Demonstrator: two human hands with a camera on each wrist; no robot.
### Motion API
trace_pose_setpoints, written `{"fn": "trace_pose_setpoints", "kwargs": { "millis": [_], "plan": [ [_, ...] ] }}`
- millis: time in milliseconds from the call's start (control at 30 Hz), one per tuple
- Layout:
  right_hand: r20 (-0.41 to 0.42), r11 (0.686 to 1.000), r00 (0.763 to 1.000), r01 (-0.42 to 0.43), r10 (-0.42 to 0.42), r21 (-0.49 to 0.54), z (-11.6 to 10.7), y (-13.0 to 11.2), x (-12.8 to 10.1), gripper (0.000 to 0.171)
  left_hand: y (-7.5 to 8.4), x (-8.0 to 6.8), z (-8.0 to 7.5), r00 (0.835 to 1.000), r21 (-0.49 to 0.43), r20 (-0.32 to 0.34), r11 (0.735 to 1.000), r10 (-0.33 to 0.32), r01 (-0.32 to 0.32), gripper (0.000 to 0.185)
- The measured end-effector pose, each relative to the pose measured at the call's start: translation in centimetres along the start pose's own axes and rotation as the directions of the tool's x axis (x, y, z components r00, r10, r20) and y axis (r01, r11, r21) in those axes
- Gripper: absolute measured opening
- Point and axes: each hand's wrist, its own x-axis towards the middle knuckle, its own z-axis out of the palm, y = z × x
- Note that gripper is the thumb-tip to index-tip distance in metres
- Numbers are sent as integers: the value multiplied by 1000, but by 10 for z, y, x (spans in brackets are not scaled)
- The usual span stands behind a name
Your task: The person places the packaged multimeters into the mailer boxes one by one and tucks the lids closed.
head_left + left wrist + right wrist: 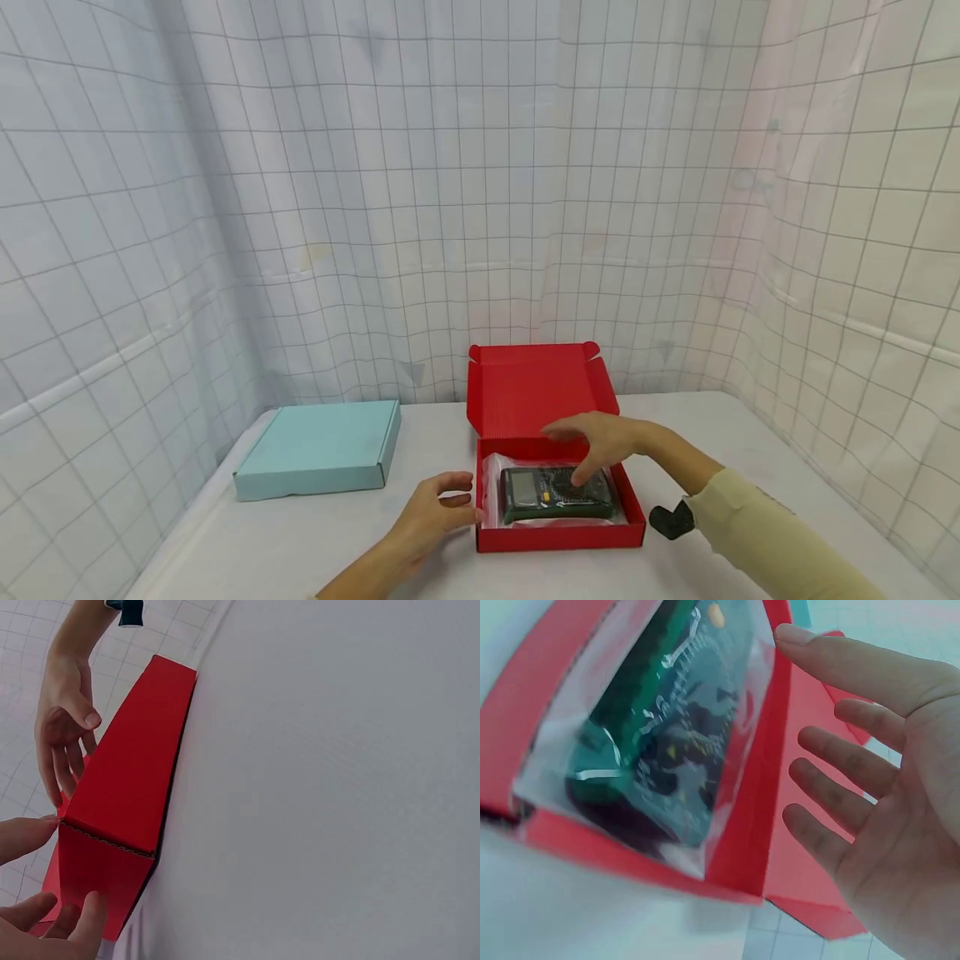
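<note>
An open red cardboard box [634, 512] sits on the white table with its lid [536, 387] standing up at the back. Inside lies a dark green multimeter [558, 493] sealed in a clear plastic bag [667, 727]. My right hand [592, 450] hovers just above the multimeter, fingers spread and straight, holding nothing; the right wrist view shows the open palm [870, 795] beside the box wall [757, 787]. My left hand [456, 502] is at the box's left wall with loosely bent fingers. In the left wrist view a fingertip [30, 831] touches the box's upper edge [127, 795].
A closed teal cardboard box [322, 450] lies at the table's back left. Gridded white curtains [480, 208] close in the table on three sides. A black wrist-mounted camera [672, 518] sits on my right forearm, beside the red box.
</note>
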Motion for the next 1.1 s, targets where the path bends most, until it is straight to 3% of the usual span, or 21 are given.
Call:
{"fn": "trace_pose_setpoints", "kwargs": {
  "millis": [200,433,667,833,1100],
  "plan": [
    [-50,997,998,37,-33,73,-16,4,-10,85,11,6,-7,997,61,-60,997,57,-53,68],
    [-133,996,991,2,11,94,-31,9,-19,84,24,17,-15,992,9,-66,994,111,-110,65],
    [-221,995,974,-19,41,99,-42,11,-22,78,36,35,-24,967,55,-155,979,201,-195,58],
    [-277,992,958,-38,69,116,-47,19,-23,75,42,52,-34,956,36,-209,979,204,-201,54],
    [-326,988,941,-48,93,145,-58,29,-27,73,44,82,-43,953,-32,-242,980,183,-197,54]
  ]
}}
